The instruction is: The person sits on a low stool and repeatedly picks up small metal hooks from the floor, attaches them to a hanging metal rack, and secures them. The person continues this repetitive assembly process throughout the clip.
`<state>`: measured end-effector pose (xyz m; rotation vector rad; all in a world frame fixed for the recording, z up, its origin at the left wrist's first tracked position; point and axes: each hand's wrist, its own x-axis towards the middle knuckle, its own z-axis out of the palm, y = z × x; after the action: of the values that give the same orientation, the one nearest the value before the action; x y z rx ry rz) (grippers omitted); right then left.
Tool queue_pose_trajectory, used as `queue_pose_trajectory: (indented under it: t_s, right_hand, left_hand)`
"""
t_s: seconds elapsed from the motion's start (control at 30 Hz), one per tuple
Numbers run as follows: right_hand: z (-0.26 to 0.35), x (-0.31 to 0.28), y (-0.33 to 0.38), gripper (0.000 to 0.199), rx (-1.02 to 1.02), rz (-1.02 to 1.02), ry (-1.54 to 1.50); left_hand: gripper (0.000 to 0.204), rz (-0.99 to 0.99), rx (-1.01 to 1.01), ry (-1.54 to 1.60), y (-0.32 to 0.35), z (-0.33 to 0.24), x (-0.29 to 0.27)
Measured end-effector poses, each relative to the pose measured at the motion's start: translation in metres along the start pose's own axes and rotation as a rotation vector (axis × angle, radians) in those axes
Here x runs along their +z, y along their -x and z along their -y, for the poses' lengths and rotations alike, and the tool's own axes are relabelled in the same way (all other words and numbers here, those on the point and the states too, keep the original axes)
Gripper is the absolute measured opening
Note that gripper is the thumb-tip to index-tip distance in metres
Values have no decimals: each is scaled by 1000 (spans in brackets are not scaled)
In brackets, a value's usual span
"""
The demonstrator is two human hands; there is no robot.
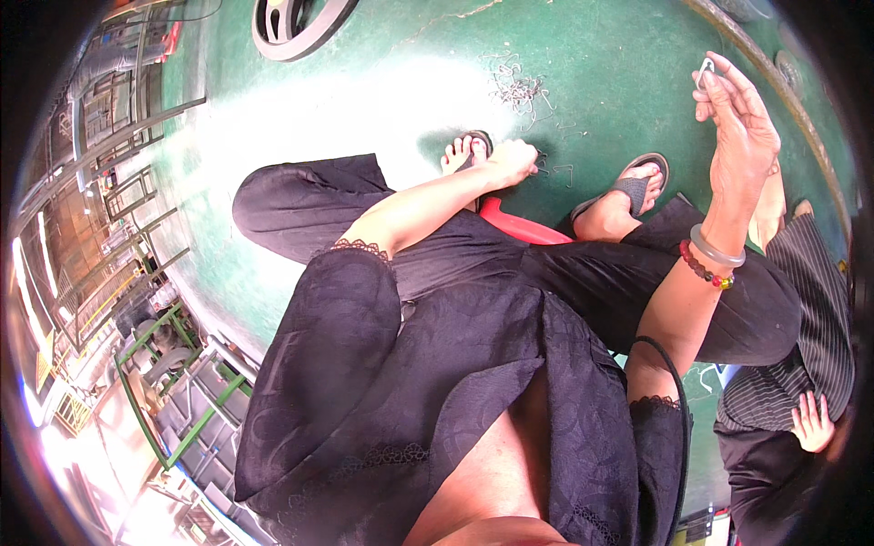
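Note:
My right hand is raised at the upper right. Its thumb and fingertips pinch a small whitish, loop-shaped piece with a dark middle. Closer to the centre, my left hand is closed in a fist beside my left foot. Whatever its fingers hold, if anything, is hidden. Just right of that fist, a few thin, bent scraps lie on the green floor. Beyond them is a loose pile of similar thin, curly scraps.
A red plastic curved edge shows between my legs. A dark ring-shaped wheel lies at the top. Another person sits close on my right, with a hand near striped trousers. Green metal frames stand at the left.

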<state>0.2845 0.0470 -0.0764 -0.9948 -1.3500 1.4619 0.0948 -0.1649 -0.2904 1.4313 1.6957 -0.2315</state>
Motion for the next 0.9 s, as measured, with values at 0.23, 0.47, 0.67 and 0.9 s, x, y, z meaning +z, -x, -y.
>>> queue_pose_trajectory:
  t_s: [0.23,0.47,0.67,0.9]
  right_hand:
    - [-1,-7,-1,29,138,132,-352]
    - [-3,4,-1,27,165,123,-325]
    - [-3,3,-2,26,188,54,-289]
    - [-5,6,1,25,191,66,-264]
  left_hand:
    - [25,-529,-170,292,-13,71,-30]
    - [19,-859,-154,311,-34,127,-64]
    - [16,-841,-33,75,-33,109,-77]
    - [15,-842,-54,3,-37,106,-55]
